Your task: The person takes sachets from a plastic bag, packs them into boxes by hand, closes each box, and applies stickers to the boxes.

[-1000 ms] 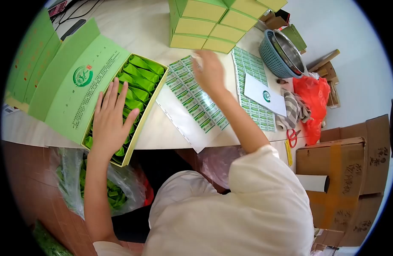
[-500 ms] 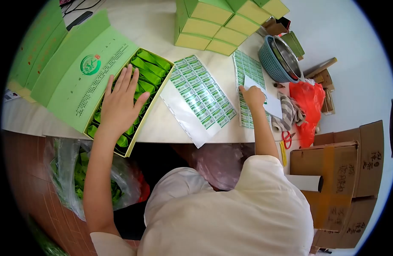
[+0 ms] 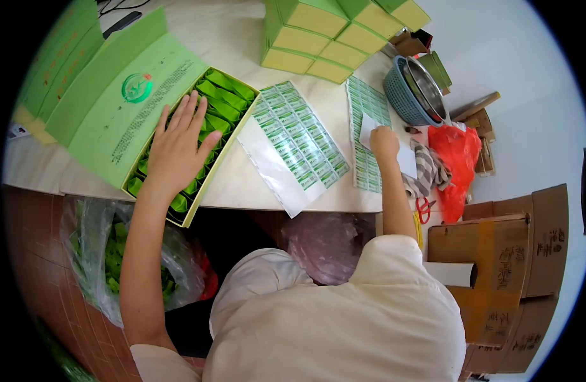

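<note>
My left hand (image 3: 176, 149) lies flat with fingers spread over the green foil packets (image 3: 224, 102) in an open green gift box (image 3: 197, 194). Its printed lid (image 3: 131, 108) is folded back to the left. My right hand (image 3: 386, 142) is closed, knuckles up, over a white sheet of paper (image 3: 405, 159). Whatever its fingers hold is hidden beneath it. That paper rests on a sheet of green-and-white labels (image 3: 367, 175). Between my hands lies another label sheet (image 3: 299, 134), its white backing bare along the left and lower side.
Closed green boxes (image 3: 306, 60) are stacked at the back. To the right are a blue basket (image 3: 404, 95) with metal bowls, a striped cloth (image 3: 426, 169), a red bag (image 3: 455, 159), red scissors (image 3: 424, 209) and cartons (image 3: 481, 267). A clear bag (image 3: 115, 254) of green packets sits below left.
My right hand has shifted slightly and its fingers have curled in from a pointing shape to a closed one over the paper. My left hand stays on the packets.
</note>
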A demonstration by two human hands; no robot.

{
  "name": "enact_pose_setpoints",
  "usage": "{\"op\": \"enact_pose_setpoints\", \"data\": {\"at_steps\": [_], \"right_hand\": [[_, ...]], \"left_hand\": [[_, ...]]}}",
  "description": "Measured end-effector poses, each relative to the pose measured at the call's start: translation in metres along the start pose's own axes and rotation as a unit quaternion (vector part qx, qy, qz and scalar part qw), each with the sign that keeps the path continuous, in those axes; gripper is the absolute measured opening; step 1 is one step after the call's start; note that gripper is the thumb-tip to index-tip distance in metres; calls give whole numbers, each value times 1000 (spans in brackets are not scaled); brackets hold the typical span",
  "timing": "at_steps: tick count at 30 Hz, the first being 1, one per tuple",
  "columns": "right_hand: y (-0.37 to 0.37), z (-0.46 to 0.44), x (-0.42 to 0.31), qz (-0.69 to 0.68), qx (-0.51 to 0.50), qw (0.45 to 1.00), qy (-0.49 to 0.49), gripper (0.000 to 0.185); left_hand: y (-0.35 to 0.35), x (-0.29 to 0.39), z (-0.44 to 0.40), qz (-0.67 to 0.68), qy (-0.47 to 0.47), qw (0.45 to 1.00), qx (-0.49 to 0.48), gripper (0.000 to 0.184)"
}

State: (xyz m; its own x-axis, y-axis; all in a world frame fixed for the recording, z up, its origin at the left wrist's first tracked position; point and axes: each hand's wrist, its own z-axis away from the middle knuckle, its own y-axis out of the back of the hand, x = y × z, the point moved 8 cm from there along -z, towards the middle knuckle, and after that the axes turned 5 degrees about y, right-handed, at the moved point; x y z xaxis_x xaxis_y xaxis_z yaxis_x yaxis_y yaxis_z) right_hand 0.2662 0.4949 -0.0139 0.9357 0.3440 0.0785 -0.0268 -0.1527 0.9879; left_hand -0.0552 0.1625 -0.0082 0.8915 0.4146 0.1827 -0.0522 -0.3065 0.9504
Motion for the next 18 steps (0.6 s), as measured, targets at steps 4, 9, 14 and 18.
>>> {"op": "enact_pose_setpoints", "data": {"at_steps": [4, 9, 14, 18], "right_hand": [[81, 62, -92, -118, 269, 937, 192, 27], [118, 145, -223, -232, 328, 812, 424, 57], [108, 214, -309, -251, 199, 780, 537, 53], [97, 251, -340, -289, 120, 730, 607, 51]], "left_hand": [[-1, -22, -8, 249, 52, 966, -52, 65], [66, -72, 22, 509, 129, 845, 98, 64], [86, -123, 99, 506, 243, 776, 288, 50], [79, -127, 134, 484, 287, 758, 329, 43]]}}
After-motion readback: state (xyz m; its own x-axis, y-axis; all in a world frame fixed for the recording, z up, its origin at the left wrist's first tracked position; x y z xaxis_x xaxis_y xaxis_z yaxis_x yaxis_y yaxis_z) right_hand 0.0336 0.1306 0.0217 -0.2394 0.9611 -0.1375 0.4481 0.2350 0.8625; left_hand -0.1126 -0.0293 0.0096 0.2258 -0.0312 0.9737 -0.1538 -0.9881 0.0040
